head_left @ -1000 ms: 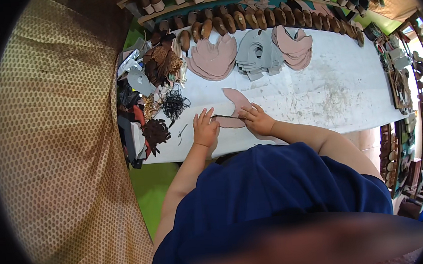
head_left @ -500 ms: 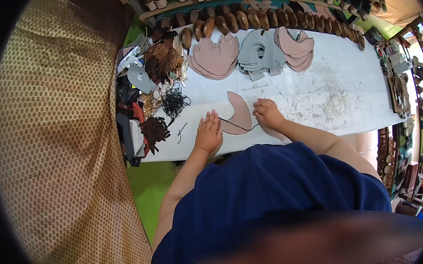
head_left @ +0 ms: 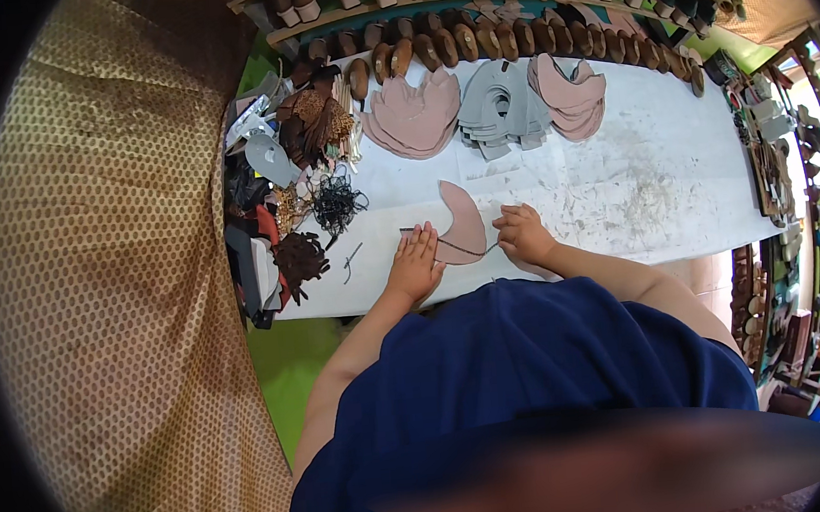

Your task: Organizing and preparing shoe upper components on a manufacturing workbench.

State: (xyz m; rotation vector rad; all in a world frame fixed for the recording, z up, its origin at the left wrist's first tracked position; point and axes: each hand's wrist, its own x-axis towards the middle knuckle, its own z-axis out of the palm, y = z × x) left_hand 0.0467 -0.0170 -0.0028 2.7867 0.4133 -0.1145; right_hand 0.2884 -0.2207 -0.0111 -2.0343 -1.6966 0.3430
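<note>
Pink cutout (head_left: 465,221) nr table (head_left: 618,211) front edge

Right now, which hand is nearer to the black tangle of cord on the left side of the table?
Left. The left hand lies flat on the pink cutout's lower left edge, just right of the black cord tangle. The right hand sits beyond the cutout, farther right.
</note>
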